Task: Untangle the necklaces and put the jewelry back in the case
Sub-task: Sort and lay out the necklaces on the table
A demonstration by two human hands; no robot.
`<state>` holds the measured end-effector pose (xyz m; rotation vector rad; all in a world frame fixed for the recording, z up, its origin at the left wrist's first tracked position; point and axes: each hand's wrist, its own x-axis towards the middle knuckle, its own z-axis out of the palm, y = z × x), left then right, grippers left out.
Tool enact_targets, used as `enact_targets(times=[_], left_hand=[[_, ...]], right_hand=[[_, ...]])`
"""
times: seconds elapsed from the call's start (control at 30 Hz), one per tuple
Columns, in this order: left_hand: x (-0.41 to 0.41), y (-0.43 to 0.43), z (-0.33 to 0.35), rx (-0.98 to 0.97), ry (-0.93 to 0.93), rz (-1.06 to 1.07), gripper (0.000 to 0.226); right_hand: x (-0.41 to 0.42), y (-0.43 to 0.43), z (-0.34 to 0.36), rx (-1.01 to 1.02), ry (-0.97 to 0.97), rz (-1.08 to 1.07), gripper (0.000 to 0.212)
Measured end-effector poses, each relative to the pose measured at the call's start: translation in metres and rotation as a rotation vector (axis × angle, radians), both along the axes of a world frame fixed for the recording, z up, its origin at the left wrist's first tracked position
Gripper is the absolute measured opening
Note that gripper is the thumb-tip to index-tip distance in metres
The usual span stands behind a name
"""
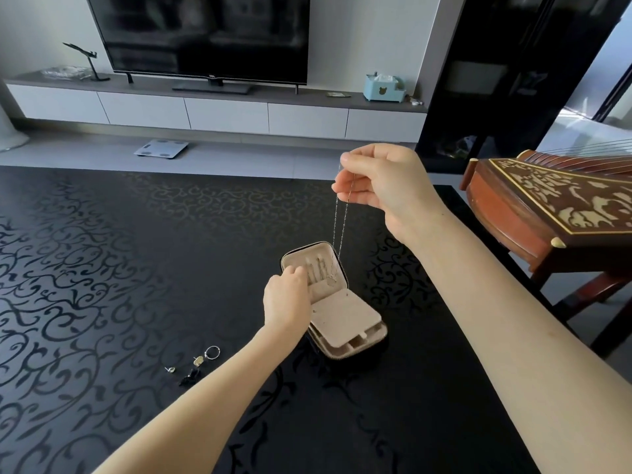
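- The jewelry case (345,313) lies open on the black patterned table (136,251), right of centre. Its lid (301,256) is folded back on the far side.
- A beige inner flap is seen lying over the near half of the case. Open compartments show at its near edge.
- The right hand (383,181) is raised above the far right of the case. The thin necklace (338,220) is pinched between thumb and fingers.
- The necklace hangs down as a doubled strand. Its lower end, with a small pendant, reaches the lining of the lid.
- The left hand (287,299) is placed at the left part of the lid, fingers curled against the lining. Whether anything is held there cannot be told.
- Short pale pieces are noted in a row inside the lid, just right of the left fingers. Detail is too small to resolve.
- Loose pieces lie on the table left of the case, near the left forearm: a ring (212,353), an earring (198,360) just beside it, a small stud (170,369), and a dark piece (189,377).
- A wooden stringed instrument (547,206) stands at the right edge of the table.
- A television (205,35) is seen on a low cabinet behind, and a bathroom scale (160,148) on the floor.
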<state>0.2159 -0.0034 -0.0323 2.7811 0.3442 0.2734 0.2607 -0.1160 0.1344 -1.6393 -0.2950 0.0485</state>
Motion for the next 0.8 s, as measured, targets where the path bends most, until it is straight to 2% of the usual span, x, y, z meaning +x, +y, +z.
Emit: enact_targets(times=[0.1, 0.27, 0.53, 0.8], left_hand=[[-0.005, 0.002, -0.008, -0.019, -0.155, -0.110, 0.023], [-0.007, 0.008, -0.024, -0.052, -0.313, -0.279, 0.029], [-0.007, 0.018, -0.034, -0.077, -0.352, -0.386, 0.030], [-0.009, 0.016, -0.031, -0.093, -0.362, -0.465, 0.011]], right_hand=[[-0.001, 0.000, 0.006, 0.028, -0.009, 0.011, 0.007], [-0.002, 0.003, 0.011, 0.053, -0.015, 0.034, 0.008], [0.003, 0.008, -0.001, 0.023, 0.002, 0.021, 0.008], [0.012, 0.013, 0.001, 0.051, 0.000, 0.021, 0.012]])
